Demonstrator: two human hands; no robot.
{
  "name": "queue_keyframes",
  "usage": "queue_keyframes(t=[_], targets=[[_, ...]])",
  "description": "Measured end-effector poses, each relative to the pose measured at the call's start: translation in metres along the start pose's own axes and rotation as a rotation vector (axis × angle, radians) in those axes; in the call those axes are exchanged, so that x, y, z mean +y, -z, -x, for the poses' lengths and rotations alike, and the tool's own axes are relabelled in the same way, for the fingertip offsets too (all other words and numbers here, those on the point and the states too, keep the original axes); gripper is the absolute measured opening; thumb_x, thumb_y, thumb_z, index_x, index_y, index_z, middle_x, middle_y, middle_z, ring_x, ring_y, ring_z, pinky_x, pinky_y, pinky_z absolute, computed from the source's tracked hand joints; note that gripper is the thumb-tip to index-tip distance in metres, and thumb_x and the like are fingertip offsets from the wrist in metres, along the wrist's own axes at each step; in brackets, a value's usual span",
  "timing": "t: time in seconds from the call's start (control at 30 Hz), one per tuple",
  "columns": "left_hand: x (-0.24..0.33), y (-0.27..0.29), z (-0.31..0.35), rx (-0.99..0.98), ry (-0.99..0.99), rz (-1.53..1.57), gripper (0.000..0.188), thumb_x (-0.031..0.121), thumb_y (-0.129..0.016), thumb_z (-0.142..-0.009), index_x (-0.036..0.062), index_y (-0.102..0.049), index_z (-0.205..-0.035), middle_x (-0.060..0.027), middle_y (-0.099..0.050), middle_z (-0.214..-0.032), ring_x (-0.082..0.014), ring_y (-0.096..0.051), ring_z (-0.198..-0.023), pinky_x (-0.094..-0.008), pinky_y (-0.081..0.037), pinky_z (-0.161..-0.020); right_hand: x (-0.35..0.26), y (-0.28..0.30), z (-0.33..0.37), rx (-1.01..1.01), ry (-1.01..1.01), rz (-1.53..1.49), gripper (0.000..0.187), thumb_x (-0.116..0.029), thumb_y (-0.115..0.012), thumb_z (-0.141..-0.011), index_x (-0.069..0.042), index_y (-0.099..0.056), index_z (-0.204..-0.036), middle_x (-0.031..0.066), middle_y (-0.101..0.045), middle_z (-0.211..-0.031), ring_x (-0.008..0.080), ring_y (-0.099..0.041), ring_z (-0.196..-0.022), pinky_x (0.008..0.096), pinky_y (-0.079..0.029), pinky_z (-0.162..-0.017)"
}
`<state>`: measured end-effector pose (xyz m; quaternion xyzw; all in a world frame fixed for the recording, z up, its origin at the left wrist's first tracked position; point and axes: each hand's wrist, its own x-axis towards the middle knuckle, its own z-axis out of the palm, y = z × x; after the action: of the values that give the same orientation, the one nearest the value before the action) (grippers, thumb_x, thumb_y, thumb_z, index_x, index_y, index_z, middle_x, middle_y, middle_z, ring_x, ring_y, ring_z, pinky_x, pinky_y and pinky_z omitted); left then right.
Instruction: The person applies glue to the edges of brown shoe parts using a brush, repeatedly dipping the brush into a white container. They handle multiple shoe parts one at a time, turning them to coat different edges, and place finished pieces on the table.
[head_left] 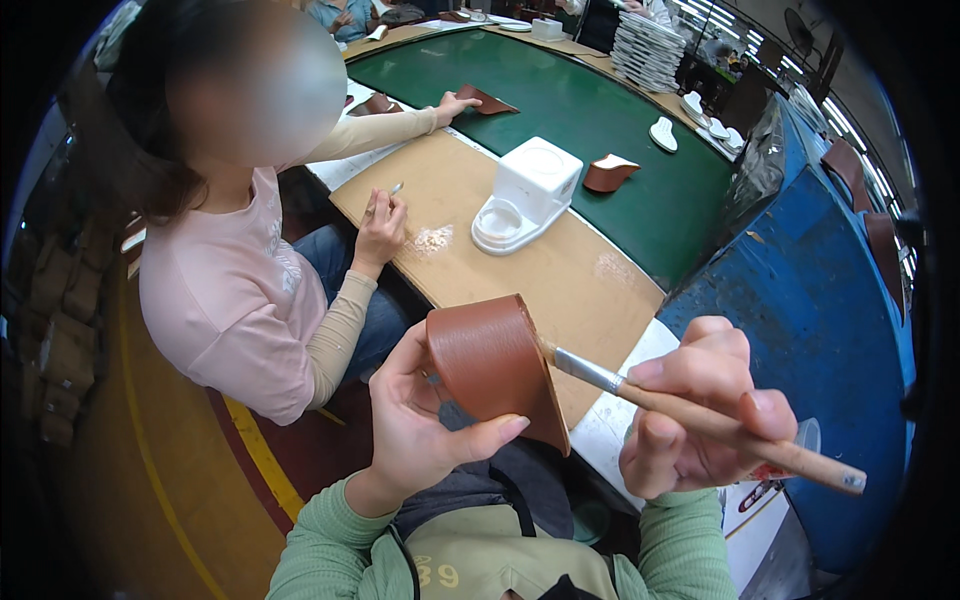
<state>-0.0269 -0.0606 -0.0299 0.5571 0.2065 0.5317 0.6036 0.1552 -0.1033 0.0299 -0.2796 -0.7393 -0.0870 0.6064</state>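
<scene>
A curved piece of brown leather (487, 358) is held up in front of me, bent round into a loop. My left hand (415, 430) grips it from the left, with the thumb along its lower side and the other fingers partly hidden behind it. Between the thumb and fingers of my right hand (690, 420) is a brush (715, 428) with a wooden handle and a metal ferrule. The brush's bristles touch the right edge of the leather piece.
A white dispenser (530, 195) stands on the brown board (455, 175). Beyond runs a green belt (640, 130) bearing another curved leather piece (610, 173). At left, a co-worker (230, 280) holds a brush and reaches to a leather piece (486, 101). A blue panel (820, 330) rises at right.
</scene>
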Motion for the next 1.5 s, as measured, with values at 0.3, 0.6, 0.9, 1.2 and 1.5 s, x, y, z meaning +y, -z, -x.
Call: queue_keyframes(t=[0.3,0.6,0.9,1.2,1.5], targets=[[-0.002,0.005,-0.002,0.028,0.083,0.094,0.067,0.004,-0.079,-0.061,-0.0057,-0.044,-0.117,-0.0105,-0.055,-0.108,-0.0153,-0.056,-0.099,-0.029,-0.048,-0.085,0.004,-0.003,-0.002,-0.069,-0.004,-0.016,0.051,-0.008,-0.067,-0.077,-0.015,-0.034,-0.114,0.0095,-0.063,-0.076,0.0144,-0.047,-0.054,0.0305,-0.033,-0.056],[-0.025,0.041,0.005,0.152,0.365,0.353,0.049,0.016,-0.062,-0.078,-0.0013,-0.043,-0.119,-0.0075,-0.054,-0.109,-0.0137,-0.052,-0.103,-0.0343,-0.046,-0.086,0.106,-0.042,0.014,0.269,-0.551,-0.158,0.034,0.001,-0.058,-0.083,0.001,-0.042,-0.114,0.0078,-0.058,-0.083,0.0107,-0.056,-0.076,0.0209,-0.041,-0.063],[-0.045,0.067,0.016,0.186,0.558,0.479,0.049,0.018,-0.057,-0.08,0.0,-0.039,-0.123,-0.0092,-0.053,-0.11,-0.0173,-0.055,-0.101,-0.0341,-0.048,-0.085,0.213,-0.101,0.063,0.097,-0.828,0.07,0.031,-0.005,-0.062,-0.082,0.001,-0.048,-0.109,0.0018,-0.059,-0.067,0.0039,-0.051,-0.063,0.0184,-0.039,-0.058],[-0.047,0.073,0.007,0.19,0.486,0.441,0.058,0.007,-0.066,-0.075,-0.0005,-0.039,-0.125,-0.0073,-0.05,-0.111,-0.014,-0.052,-0.102,-0.0287,-0.045,-0.087,0.228,-0.117,0.071,0.003,-0.743,0.191,0.028,-0.005,-0.063,-0.079,0.001,-0.053,-0.105,0.0055,-0.061,-0.064,0.0049,-0.043,-0.049,0.0213,-0.035,-0.047],[-0.042,0.076,0.006,0.212,0.401,0.324,0.066,0.01,-0.07,-0.071,-0.0036,-0.037,-0.126,-0.0101,-0.048,-0.116,-0.0158,-0.051,-0.104,-0.0294,-0.04,-0.092,0.23,-0.114,0.071,0.121,-0.865,0.003,0.033,-0.005,-0.063,-0.08,0.004,-0.048,-0.108,0.0082,-0.063,-0.069,0.0055,-0.054,-0.059,0.0192,-0.04,-0.054]])
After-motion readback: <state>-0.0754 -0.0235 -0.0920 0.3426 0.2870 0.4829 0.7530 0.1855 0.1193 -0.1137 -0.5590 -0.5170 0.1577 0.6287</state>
